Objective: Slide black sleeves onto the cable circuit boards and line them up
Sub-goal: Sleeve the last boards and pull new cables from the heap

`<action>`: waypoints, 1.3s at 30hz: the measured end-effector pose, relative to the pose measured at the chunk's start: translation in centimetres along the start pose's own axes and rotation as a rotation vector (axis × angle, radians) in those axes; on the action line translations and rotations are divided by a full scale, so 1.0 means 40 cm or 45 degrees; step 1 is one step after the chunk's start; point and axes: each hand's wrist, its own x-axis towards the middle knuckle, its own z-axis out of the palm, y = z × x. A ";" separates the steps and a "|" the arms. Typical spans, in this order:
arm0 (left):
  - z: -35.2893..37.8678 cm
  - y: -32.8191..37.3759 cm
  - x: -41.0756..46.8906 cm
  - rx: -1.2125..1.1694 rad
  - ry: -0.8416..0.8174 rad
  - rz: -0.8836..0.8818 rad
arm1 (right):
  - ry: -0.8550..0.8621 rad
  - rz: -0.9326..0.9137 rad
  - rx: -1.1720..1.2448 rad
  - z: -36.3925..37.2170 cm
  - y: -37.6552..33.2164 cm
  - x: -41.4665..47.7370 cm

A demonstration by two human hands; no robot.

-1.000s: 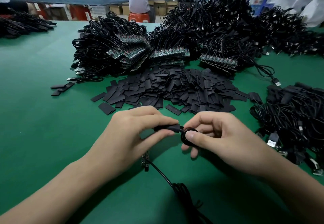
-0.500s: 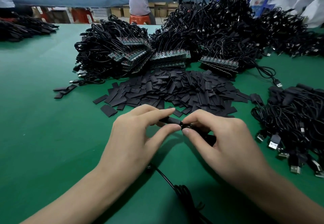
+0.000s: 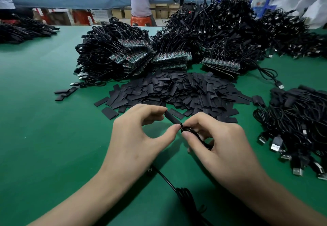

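A single wide-angle view from the head, tilted forward and down over the green counter (image 3: pixel 39 137). The left hand (image 3: pixel 141 137) and right hand (image 3: pixel 223 148) sit close under the lens toward 6 o'clock; the cable heaps (image 3: pixel 212 36) lie farther off toward 12 o'clock, a second counter (image 3: pixel 70 2) beyond them.

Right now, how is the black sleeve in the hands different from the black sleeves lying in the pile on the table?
The held black tube sleeve is puffed round; the flat black sleeves in the pile look pressed flat. The held sleeve is pinched by the left hand, with a thin black cable at its end in the right hand; the pile sleeves lie loose on the green table. Both are black.
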 end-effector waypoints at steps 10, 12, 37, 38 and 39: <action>-0.001 -0.001 -0.001 -0.092 0.013 -0.115 | -0.017 0.040 0.021 0.011 0.003 0.000; -0.001 0.000 0.000 -0.084 0.003 -0.114 | -0.023 0.084 0.021 0.014 0.007 0.002; -0.135 -0.059 0.077 0.526 -1.107 0.115 | 0.077 0.267 -0.382 -0.122 0.006 0.057; -0.129 -0.061 0.077 0.495 -1.076 0.142 | -0.059 0.261 -0.246 -0.086 -0.018 0.052; -0.123 -0.063 0.075 0.455 -1.047 0.163 | -0.191 0.261 -0.165 -0.052 -0.033 0.046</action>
